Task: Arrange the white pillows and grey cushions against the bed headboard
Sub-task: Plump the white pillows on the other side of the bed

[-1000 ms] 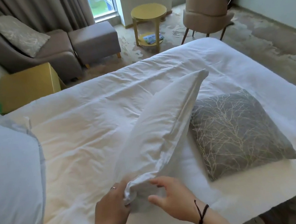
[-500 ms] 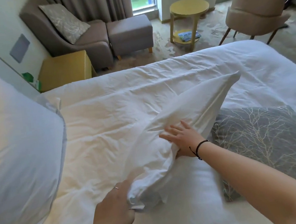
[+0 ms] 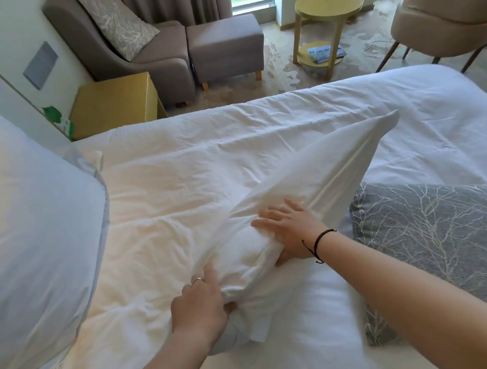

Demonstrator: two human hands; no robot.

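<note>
A white pillow (image 3: 319, 176) stands tilted on the bed (image 3: 202, 146), its far corner pointing up and right. My left hand (image 3: 199, 304) grips its near corner. My right hand (image 3: 290, 229) clasps its side, fingers spread over the top and thumb under the fabric. A grey cushion (image 3: 440, 241) with a pale branch pattern lies flat on the bed to the right, partly behind my right forearm. Another white pillow (image 3: 27, 231) leans upright at the left, by the headboard wall.
Beyond the bed stand a yellow bedside cabinet (image 3: 113, 104), a grey armchair (image 3: 144, 53) holding a second patterned cushion (image 3: 117, 23), a grey footstool (image 3: 224, 45), a round yellow side table (image 3: 328, 19) and a beige chair (image 3: 449, 9).
My right hand moved from the pillow's near corner up onto its side. The view swung left, bringing the upright pillow and the wall into sight. My left hand kept its grip.
</note>
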